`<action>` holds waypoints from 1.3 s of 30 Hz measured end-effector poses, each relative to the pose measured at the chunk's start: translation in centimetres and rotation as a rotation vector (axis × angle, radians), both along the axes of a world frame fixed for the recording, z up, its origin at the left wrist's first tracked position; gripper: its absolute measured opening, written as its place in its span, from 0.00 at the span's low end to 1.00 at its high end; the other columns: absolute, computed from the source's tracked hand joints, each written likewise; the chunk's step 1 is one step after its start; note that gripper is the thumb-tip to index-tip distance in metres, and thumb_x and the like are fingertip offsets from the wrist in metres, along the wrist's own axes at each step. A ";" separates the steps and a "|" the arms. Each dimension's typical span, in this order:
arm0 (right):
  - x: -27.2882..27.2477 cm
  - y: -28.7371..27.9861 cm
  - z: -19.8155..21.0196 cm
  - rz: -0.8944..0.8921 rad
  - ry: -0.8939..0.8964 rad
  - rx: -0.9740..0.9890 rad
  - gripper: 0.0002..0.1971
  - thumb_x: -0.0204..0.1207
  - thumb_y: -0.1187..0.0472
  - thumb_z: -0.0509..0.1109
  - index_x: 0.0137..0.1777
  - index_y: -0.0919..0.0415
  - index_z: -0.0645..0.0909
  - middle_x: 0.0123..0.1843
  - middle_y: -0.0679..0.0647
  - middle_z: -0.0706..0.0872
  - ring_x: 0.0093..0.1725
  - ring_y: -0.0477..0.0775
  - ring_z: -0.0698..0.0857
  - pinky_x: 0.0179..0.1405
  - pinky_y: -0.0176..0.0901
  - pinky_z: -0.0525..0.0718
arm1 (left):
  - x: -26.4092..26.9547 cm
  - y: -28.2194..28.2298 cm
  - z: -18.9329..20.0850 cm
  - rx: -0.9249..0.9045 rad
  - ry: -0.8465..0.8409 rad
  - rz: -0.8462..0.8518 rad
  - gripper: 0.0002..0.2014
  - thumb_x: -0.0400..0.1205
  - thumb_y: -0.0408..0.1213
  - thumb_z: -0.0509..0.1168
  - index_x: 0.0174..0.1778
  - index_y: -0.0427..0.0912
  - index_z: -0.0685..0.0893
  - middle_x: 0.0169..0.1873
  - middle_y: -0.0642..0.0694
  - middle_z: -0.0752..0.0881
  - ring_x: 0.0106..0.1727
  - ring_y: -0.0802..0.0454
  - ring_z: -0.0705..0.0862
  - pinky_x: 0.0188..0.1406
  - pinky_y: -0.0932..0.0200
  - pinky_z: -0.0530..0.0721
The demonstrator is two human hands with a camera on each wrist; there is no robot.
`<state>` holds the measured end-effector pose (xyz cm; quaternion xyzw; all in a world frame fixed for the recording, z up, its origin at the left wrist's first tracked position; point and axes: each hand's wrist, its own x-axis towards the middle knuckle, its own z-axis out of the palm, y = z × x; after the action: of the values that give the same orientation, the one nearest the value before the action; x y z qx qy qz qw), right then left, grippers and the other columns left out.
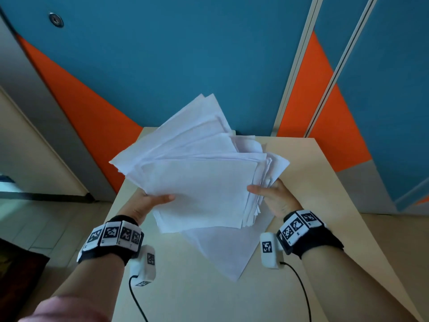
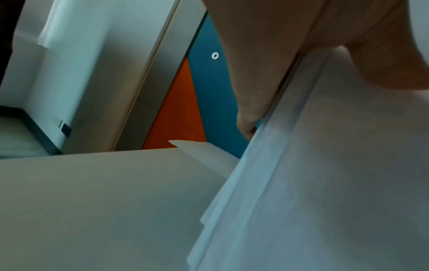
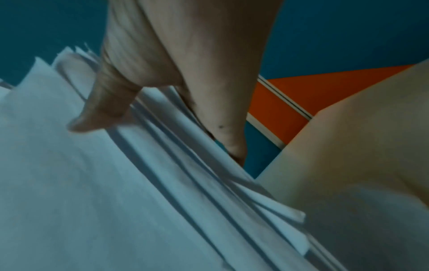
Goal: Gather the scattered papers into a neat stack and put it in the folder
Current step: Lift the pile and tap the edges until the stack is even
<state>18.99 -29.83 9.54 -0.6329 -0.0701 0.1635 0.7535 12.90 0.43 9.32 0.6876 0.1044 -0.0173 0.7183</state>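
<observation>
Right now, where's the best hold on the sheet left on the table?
Take the sheet by its near corner, coming from the person's side. That corner points toward them and lies bare on the table. Its far part is hidden under the fanned papers that the left hand and right hand hold.

Table: pale wood, centre to 6 o'clock. Wall: blue panels with orange wedges, 10 to 2 o'clock. Floor: light tiles, 8 o'clock.
</observation>
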 end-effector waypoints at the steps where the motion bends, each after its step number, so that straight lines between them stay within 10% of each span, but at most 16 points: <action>1: -0.2 -0.2 0.1 -0.026 0.004 0.028 0.29 0.52 0.52 0.86 0.55 0.58 0.86 0.54 0.54 0.91 0.57 0.55 0.88 0.62 0.48 0.84 | 0.1 0.0 -0.2 -0.003 0.012 0.004 0.34 0.43 0.40 0.81 0.49 0.48 0.85 0.41 0.54 0.93 0.50 0.53 0.89 0.62 0.51 0.79; 5: -0.8 -0.2 0.5 -0.125 0.043 -0.024 0.22 0.67 0.35 0.63 0.52 0.50 0.81 0.40 0.34 0.92 0.43 0.32 0.88 0.50 0.34 0.84 | 0.4 -0.4 -0.2 -0.021 0.002 0.018 0.37 0.47 0.40 0.79 0.55 0.42 0.84 0.50 0.44 0.91 0.54 0.49 0.88 0.63 0.50 0.79; 9: -1.3 -0.4 1.2 -0.054 0.022 -0.014 0.25 0.63 0.37 0.73 0.59 0.46 0.86 0.63 0.50 0.88 0.66 0.52 0.84 0.71 0.55 0.74 | 0.4 -0.3 -0.4 -0.015 -0.013 0.030 0.41 0.46 0.40 0.79 0.60 0.39 0.82 0.53 0.42 0.89 0.56 0.45 0.86 0.59 0.53 0.79; 14: -1.1 -0.7 7.4 -0.308 -0.440 -0.260 0.21 0.78 0.49 0.64 0.72 0.44 0.72 0.68 0.46 0.79 0.70 0.40 0.75 0.74 0.45 0.69 | 0.2 -0.5 0.0 -0.021 -0.036 0.028 0.33 0.51 0.36 0.79 0.55 0.45 0.82 0.48 0.47 0.88 0.51 0.53 0.86 0.45 0.65 0.79; 19: -0.9 3.8 12.8 -0.122 -0.909 -0.530 0.33 0.67 0.45 0.71 0.72 0.42 0.65 0.59 0.50 0.80 0.64 0.40 0.77 0.69 0.30 0.67 | 0.0 -0.5 0.1 -0.008 -0.062 -0.024 0.34 0.46 0.41 0.79 0.52 0.50 0.83 0.40 0.56 0.93 0.43 0.62 0.90 0.41 0.67 0.83; 22: 0.4 5.9 13.2 -0.085 -0.930 -0.692 0.25 0.72 0.46 0.67 0.68 0.53 0.77 0.50 0.63 0.86 0.53 0.62 0.83 0.60 0.51 0.79 | 0.1 -0.3 -0.1 -0.024 -0.076 -0.039 0.42 0.38 0.46 0.84 0.52 0.49 0.84 0.42 0.55 0.93 0.45 0.60 0.90 0.43 0.64 0.84; 24: 0.9 5.7 12.9 -0.137 -0.899 -0.672 0.20 0.77 0.52 0.65 0.58 0.69 0.82 0.44 0.68 0.87 0.45 0.67 0.84 0.52 0.47 0.81 | 0.1 -0.3 -0.2 -0.038 -0.086 -0.031 0.44 0.35 0.53 0.84 0.51 0.49 0.84 0.41 0.56 0.93 0.44 0.60 0.91 0.40 0.67 0.85; 26: 1.1 4.5 12.6 -0.250 -0.799 -0.583 0.16 0.80 0.62 0.66 0.62 0.71 0.81 0.49 0.59 0.88 0.48 0.59 0.85 0.49 0.28 0.78 | 0.1 -0.3 -0.3 -0.052 -0.087 -0.030 0.43 0.37 0.52 0.84 0.51 0.50 0.83 0.40 0.57 0.93 0.43 0.62 0.90 0.38 0.68 0.85; 30: 0.8 2.6 11.2 -0.362 -0.547 -0.400 0.19 0.82 0.62 0.62 0.70 0.69 0.74 0.63 0.51 0.81 0.61 0.48 0.80 0.60 0.29 0.75 | 0.1 -0.5 -0.4 -0.059 -0.080 -0.011 0.34 0.47 0.43 0.79 0.52 0.49 0.83 0.42 0.54 0.93 0.46 0.59 0.90 0.44 0.62 0.82; 36: 0.2 2.1 8.8 -0.079 -0.489 -0.495 0.08 0.82 0.61 0.62 0.55 0.54 0.82 0.46 0.41 0.84 0.45 0.28 0.81 0.52 0.27 0.74 | 1.1 0.1 -1.8 0.001 0.018 0.088 0.35 0.52 0.48 0.83 0.55 0.38 0.85 0.47 0.45 0.92 0.52 0.47 0.88 0.64 0.48 0.80; 39: 0.4 -0.9 9.7 -0.006 -0.465 -0.498 0.18 0.78 0.56 0.67 0.68 0.47 0.75 0.65 0.42 0.80 0.63 0.27 0.75 0.57 0.15 0.68 | 1.2 0.2 -1.9 -0.062 0.025 0.208 0.34 0.64 0.41 0.80 0.61 0.26 0.79 0.56 0.33 0.87 0.57 0.38 0.85 0.69 0.41 0.77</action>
<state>19.40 -30.73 19.25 -0.8179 -0.1963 0.0248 0.5402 14.12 0.58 7.37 0.6504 0.1837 0.0456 0.7356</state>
